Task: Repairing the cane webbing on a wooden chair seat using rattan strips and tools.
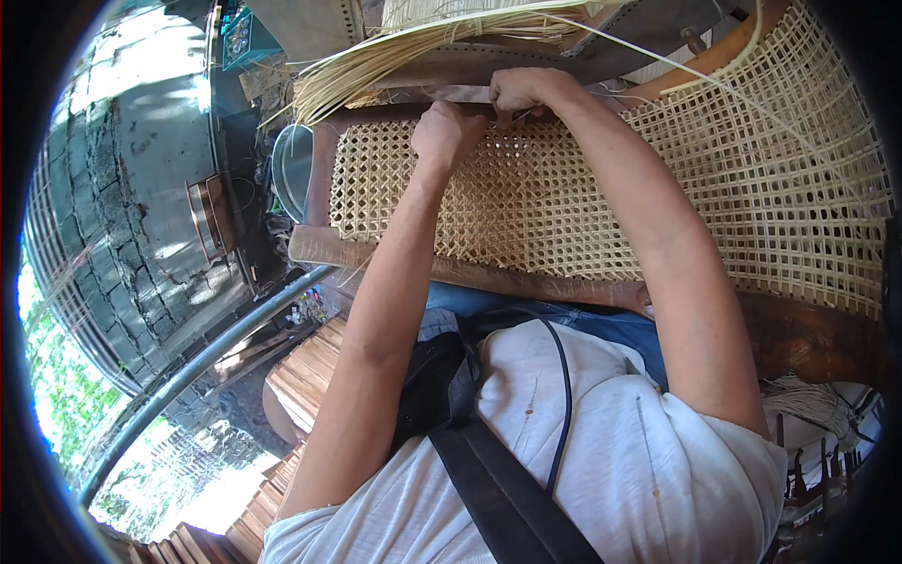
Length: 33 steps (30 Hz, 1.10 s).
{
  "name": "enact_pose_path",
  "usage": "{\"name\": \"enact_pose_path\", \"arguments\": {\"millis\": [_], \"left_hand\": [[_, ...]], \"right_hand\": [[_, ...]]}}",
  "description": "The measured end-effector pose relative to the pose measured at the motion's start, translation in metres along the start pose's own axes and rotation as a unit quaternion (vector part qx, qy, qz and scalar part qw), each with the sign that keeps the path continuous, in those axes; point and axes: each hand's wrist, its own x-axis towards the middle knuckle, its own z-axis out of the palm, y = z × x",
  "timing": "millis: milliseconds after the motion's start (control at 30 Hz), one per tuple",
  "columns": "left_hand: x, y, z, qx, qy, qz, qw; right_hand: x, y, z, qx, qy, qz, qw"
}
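Observation:
A woven cane panel point(536, 202) in an open lattice fills a brown wooden frame point(460, 273) across my lap. Both my hands are at the far rail of this frame, close together. My left hand point(446, 133) is closed over the panel's far edge, and its fingertips are mostly hidden. Just to its right, my right hand point(520, 92) bends down over the rail with fingers pinched. A thin pale cane strand shows at those fingertips. On the right the lattice curves upward into a larger woven section point(770, 169).
Beyond the rail lies a bundle of loose cane strands point(348, 80). One long strand point(676, 61) runs diagonally across the upper right. A bucket point(293, 169) stands left of the frame. A metal pipe point(207, 371) and stacked wood pieces point(310, 376) are at the lower left.

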Motion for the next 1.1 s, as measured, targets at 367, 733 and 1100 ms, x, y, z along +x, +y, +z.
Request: {"name": "enact_pose_path", "arguments": {"millis": [367, 733, 1100], "left_hand": [[0.011, -0.004, 0.017, 0.084, 0.038, 0.098, 0.991], [-0.013, -0.01, 0.036, 0.006, 0.171, 0.176, 0.969], [-0.027, -0.01, 0.04, -0.005, 0.2, 0.208, 0.957]], "right_hand": [[0.002, 0.0, 0.004, 0.011, 0.001, 0.015, 1.0], [-0.049, -0.015, 0.003, -0.185, 0.214, 0.077, 0.956], [-0.026, 0.022, 0.045, -0.11, 0.268, -0.081, 0.954]]}}
